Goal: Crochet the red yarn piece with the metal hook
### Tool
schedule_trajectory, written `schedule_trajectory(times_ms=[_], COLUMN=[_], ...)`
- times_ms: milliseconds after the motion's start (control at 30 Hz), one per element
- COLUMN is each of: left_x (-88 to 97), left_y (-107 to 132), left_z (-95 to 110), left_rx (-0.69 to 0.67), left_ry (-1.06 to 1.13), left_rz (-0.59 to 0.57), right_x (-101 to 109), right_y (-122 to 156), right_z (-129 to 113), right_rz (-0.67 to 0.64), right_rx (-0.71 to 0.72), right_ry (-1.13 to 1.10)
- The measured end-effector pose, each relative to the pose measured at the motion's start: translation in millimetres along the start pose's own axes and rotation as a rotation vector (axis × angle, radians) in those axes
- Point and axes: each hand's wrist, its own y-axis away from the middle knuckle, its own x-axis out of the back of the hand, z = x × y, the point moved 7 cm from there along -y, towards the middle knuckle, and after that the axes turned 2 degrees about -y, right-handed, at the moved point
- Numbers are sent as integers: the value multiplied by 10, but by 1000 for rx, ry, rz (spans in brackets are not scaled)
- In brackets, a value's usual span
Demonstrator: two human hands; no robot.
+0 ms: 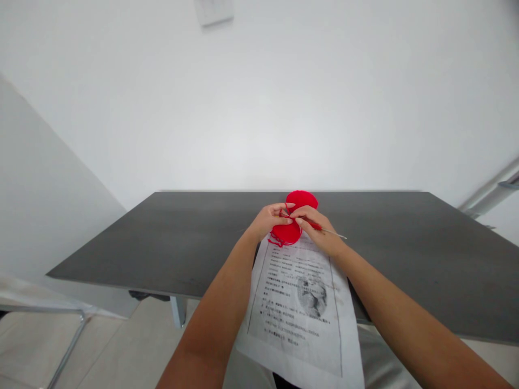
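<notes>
My left hand (266, 220) is closed on a flat round piece of red crochet work (286, 233), pinching its upper edge. My right hand (318, 229) is closed on a crochet hook (330, 232) with a red grip; its thin metal end sticks out to the right. The hook's working end meets the red piece between my fingertips. A ball of red yarn (302, 199) sits on the table just behind my hands, and red strands run from it to the work.
A printed sheet (298, 308) with text and a grey picture lies under my forearms, overhanging the near edge of the dark grey table (162, 243). A white wall stands behind. A metal chair frame (68, 335) is at the lower left.
</notes>
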Motion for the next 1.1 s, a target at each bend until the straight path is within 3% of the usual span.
schedule_trajectory(times_ms=[333,633,900,1100], left_x=[54,42,-2,-43], left_y=[-19,-65,-78,-41], left_z=[10,-53,-172,-159], left_rx=[-76,-63,16,89], left_ry=[-19,24,296,305], left_rz=[193,315,202,69], right_x=[-84,-128,-119,-63], right_y=[4,18,23,27], right_z=[-43,-35,-67,-3], right_rz=[-35,6,9,50], right_rx=[40,71,49,-50], right_ry=[121,231,221,118])
